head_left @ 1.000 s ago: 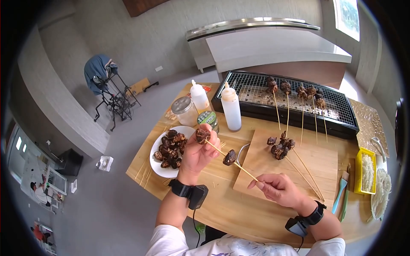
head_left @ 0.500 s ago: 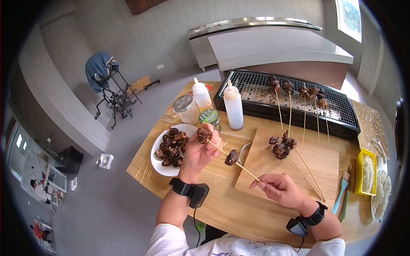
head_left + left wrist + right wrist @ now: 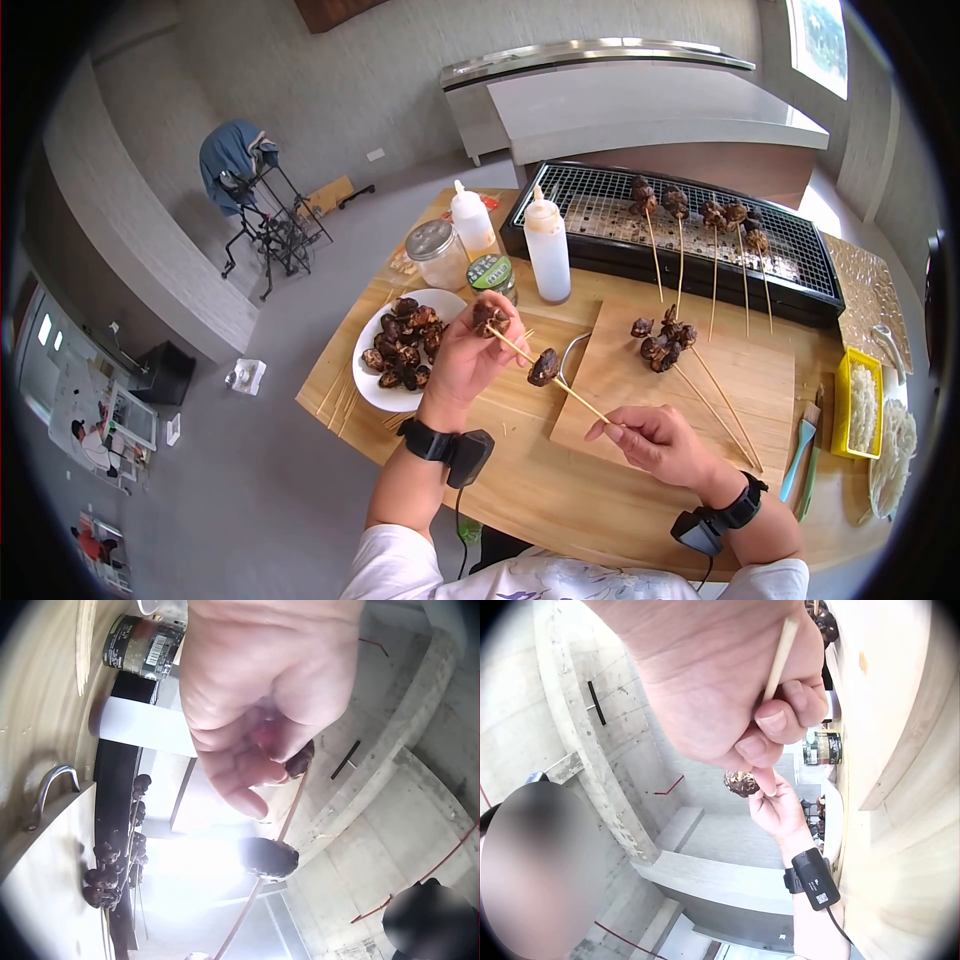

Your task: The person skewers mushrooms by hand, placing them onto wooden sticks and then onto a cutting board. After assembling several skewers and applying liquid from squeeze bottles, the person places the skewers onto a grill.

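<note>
My left hand (image 3: 470,358) pinches a dark brown mushroom (image 3: 489,319) at the upper end of a thin wooden skewer (image 3: 582,401). A second mushroom (image 3: 543,367) sits partway down the stick, between the two hands. The skewer's lower part is gripped by my right hand (image 3: 655,446), with curled fingers in the right wrist view (image 3: 742,697). Left of the left hand stands a white plate (image 3: 372,397) heaped with mushrooms (image 3: 408,340). Two loaded skewers (image 3: 718,407) lie on the wooden board (image 3: 600,350).
Behind the board is a black grill (image 3: 600,250) holding several loaded skewers. Two squeeze bottles (image 3: 547,250), a lidded jar (image 3: 437,255) and a tin (image 3: 492,277) stand behind the left hand. A yellow basket (image 3: 840,405) and a blue brush (image 3: 797,455) are at the right.
The left fingers have shifted slightly around the upper mushroom, which has tilted and moved a little to the right. The right hand keeps its hold on the skewer.
</note>
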Tool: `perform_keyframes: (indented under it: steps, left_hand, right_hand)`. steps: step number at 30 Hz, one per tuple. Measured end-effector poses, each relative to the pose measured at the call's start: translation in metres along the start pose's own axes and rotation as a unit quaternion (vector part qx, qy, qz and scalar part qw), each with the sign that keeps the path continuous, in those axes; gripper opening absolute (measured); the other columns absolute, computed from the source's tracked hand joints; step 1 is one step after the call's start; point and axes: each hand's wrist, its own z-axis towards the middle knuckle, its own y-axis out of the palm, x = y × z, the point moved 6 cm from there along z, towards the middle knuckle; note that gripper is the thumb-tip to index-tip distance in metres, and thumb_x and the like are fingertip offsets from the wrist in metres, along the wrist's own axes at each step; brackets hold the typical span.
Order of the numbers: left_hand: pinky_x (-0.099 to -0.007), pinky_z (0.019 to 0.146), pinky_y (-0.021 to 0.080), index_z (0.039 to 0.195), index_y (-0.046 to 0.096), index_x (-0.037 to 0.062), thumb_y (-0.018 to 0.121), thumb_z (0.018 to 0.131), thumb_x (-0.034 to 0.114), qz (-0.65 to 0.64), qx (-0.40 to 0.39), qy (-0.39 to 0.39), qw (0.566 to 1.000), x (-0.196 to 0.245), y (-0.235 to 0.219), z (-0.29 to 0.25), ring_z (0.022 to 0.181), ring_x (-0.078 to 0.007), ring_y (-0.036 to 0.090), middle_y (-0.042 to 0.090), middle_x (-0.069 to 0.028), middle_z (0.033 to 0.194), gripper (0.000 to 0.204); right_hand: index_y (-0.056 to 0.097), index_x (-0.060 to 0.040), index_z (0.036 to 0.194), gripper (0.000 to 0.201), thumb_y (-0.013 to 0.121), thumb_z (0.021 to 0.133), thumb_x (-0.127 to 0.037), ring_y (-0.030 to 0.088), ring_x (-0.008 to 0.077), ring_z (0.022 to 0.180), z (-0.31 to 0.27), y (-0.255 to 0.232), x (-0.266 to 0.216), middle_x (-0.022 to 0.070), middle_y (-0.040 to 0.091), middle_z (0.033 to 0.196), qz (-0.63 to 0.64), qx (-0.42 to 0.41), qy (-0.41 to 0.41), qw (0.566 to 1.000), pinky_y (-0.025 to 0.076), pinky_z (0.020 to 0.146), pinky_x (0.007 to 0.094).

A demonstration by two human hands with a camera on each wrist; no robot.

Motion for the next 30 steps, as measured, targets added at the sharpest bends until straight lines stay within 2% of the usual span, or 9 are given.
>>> perform_keyframes:
  steps: [2,4,8,10,17,19,20,25,30]
  left_hand:
    - [-0.025,0.054,0.038,0.099,0.047,0.0047,0.055,0.084,0.014,0.056,0.028,-0.009,0.998,-0.002,-0.002,-0.001,0.059,-0.0103,0.043,0.046,-0.0033,0.07,0.019]
    - [-0.0314,0.067,0.049,0.102,0.048,0.0006,0.051,0.084,0.005,0.073,0.035,-0.004,0.997,-0.001,-0.003,-0.002,0.065,-0.0132,0.05,0.051,-0.0052,0.076,0.019]
    - [-0.0321,0.069,0.049,0.104,0.048,-0.0011,0.049,0.084,0.004,0.134,0.075,-0.04,0.987,0.001,-0.007,-0.002,0.066,-0.0132,0.051,0.051,-0.0053,0.077,0.021]
    - [-0.0327,0.072,0.049,0.111,0.047,-0.0024,0.05,0.083,0.004,0.135,0.11,-0.076,0.982,-0.001,-0.013,-0.004,0.067,-0.0128,0.052,0.052,-0.0055,0.08,0.029]
    - [-0.0338,0.081,0.047,0.126,0.038,-0.0044,0.049,0.08,0.005,0.155,0.092,-0.107,0.978,0.009,-0.007,-0.006,0.078,-0.017,0.057,0.056,-0.0112,0.096,0.048]
    - [-0.0355,0.085,0.046,0.128,0.035,-0.0044,0.049,0.086,0.015,0.146,0.05,-0.095,0.984,0.011,-0.005,-0.006,0.089,-0.0217,0.059,0.056,-0.0155,0.104,0.049]
    - [-0.0355,0.085,0.046,0.128,0.035,-0.0044,0.049,0.086,0.015,0.146,0.05,-0.095,0.984,0.011,-0.005,-0.006,0.089,-0.0217,0.059,0.056,-0.0155,0.104,0.049]
    - [-0.0388,0.086,0.046,0.127,0.035,-0.0044,0.037,0.094,0.035,0.121,0.052,-0.088,0.987,0.007,-0.003,-0.004,0.096,-0.0273,0.059,0.057,-0.0191,0.105,0.052]
    - [-0.0403,0.085,0.047,0.125,0.037,-0.0042,0.034,0.095,0.034,0.108,0.056,-0.079,0.989,0.007,-0.005,-0.003,0.095,-0.0293,0.059,0.059,-0.0196,0.103,0.049]
  right_hand:
    - [0.063,-0.0052,0.094,0.021,0.046,0.091,-0.017,0.033,0.0054,0.047,0.0,-0.001,0.003,-0.0028,0.036,0.051,0.006,0.004,0.012,1.0,0.029,0.043,0.0233]
    - [0.063,-0.0051,0.094,0.02,0.046,0.091,-0.017,0.032,0.0053,0.047,0.001,-0.002,0.005,-0.003,0.035,0.051,0.012,0.008,0.026,1.0,0.029,0.043,0.0233]
    - [0.062,-0.0044,0.094,0.02,0.046,0.091,-0.015,0.032,0.0052,0.047,0.003,-0.003,0.012,-0.0033,0.035,0.052,0.024,0.023,0.033,0.999,0.028,0.044,0.0232]
    - [0.062,-0.0041,0.094,0.02,0.045,0.091,-0.015,0.032,0.0052,0.047,0.004,-0.004,0.016,-0.0033,0.035,0.052,0.028,0.025,0.036,0.999,0.028,0.044,0.0232]
    - [0.062,-0.0038,0.094,0.02,0.046,0.091,-0.015,0.031,0.0058,0.047,0.005,-0.005,0.019,-0.003,0.035,0.053,0.032,0.032,0.041,0.998,0.028,0.044,0.0235]
    - [0.062,-0.0038,0.094,0.02,0.046,0.091,-0.015,0.031,0.0058,0.047,0.005,-0.005,0.019,-0.0029,0.035,0.053,0.035,0.031,0.043,0.998,0.029,0.044,0.0235]
    - [0.062,-0.0038,0.094,0.02,0.046,0.091,-0.015,0.031,0.0058,0.047,0.005,-0.005,0.018,-0.003,0.035,0.053,0.034,0.032,0.044,0.998,0.029,0.044,0.0235]
    - [0.062,-0.004,0.094,0.02,0.046,0.091,-0.014,0.032,0.0056,0.048,0.005,-0.005,0.017,-0.0031,0.036,0.053,0.028,0.032,0.041,0.998,0.029,0.044,0.0234]
    - [0.063,-0.0043,0.094,0.02,0.046,0.091,-0.015,0.032,0.0051,0.048,0.004,-0.004,0.016,-0.0034,0.036,0.053,0.026,0.034,0.038,0.998,0.028,0.044,0.0229]
